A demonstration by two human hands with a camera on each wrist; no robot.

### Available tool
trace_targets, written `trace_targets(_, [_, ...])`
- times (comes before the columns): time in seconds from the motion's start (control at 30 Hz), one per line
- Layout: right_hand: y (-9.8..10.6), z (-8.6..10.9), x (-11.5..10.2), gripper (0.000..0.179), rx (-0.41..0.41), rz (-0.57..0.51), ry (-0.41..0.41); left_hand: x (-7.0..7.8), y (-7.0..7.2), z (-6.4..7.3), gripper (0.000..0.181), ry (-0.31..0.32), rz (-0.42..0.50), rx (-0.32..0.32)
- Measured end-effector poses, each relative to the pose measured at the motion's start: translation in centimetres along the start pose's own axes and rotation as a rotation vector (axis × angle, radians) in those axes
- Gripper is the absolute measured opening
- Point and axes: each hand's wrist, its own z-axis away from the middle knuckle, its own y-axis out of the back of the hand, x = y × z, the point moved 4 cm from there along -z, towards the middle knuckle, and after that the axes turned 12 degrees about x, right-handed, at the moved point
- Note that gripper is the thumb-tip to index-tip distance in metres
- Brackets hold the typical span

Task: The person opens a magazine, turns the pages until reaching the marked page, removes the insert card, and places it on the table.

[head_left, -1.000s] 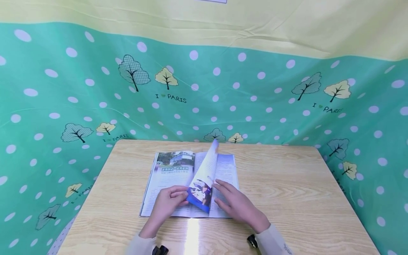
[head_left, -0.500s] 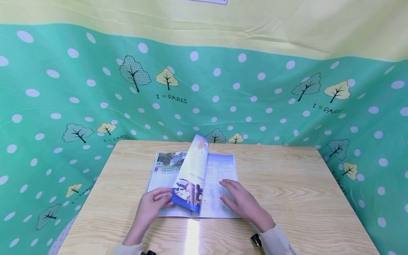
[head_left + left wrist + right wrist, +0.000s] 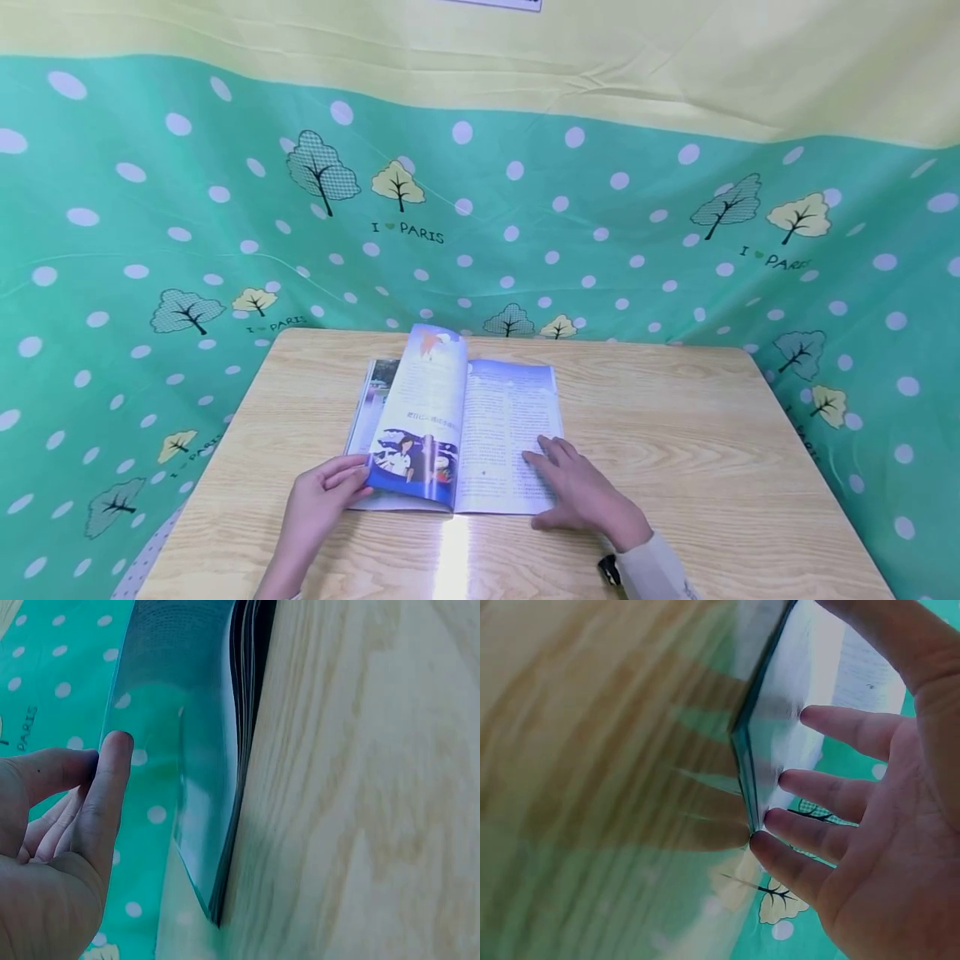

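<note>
An open magazine (image 3: 506, 433) lies on the wooden table. One of its pages (image 3: 427, 387), with a blue border and a picture of a person, is lifted and leans over the left side. My left hand (image 3: 318, 500) pinches the outer edge of that page near its lower left corner; in the left wrist view, thumb and finger (image 3: 114, 761) meet at the sheet's edge. Partly covered beneath is the left page with a photo (image 3: 381, 379). My right hand (image 3: 588, 496) lies at the lower right corner, fingers spread; in the right wrist view its fingertips (image 3: 784, 778) touch the magazine's surface.
The light wooden table (image 3: 675, 417) extends on both sides of the magazine. Behind it hangs a green dotted cloth (image 3: 600, 217) printed with trees, yellow along its top. A black device (image 3: 609, 570) sits at the right sleeve (image 3: 656, 567).
My left hand has carried the page leftward across the spine, uncovering more of the right page. My right hand has shifted slightly right and down toward the magazine's lower right corner.
</note>
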Motion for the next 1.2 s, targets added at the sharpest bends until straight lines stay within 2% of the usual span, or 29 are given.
trace_targets(0.17, [-0.1,0.0,0.1,0.097,-0.032,0.011,-0.012,-0.4,1.5,0.0,0.033,0.021,-0.032,0.036])
trace_targets(0.37, [-0.2,0.1,0.2,0.091,-0.027,0.023,-0.008,-0.8,2.6,-0.1,0.036,0.019,-0.065,0.056])
trace_targets(0.97, [-0.1,0.3,0.1,0.085,0.017,0.03,0.021,-1.7,3.5,-0.3,0.037,0.043,-0.111,0.087])
trace_targets(1.2, [-0.1,0.4,0.2,0.081,0.011,0.067,0.032,-1.8,4.6,-0.4,0.049,0.016,-0.214,0.133])
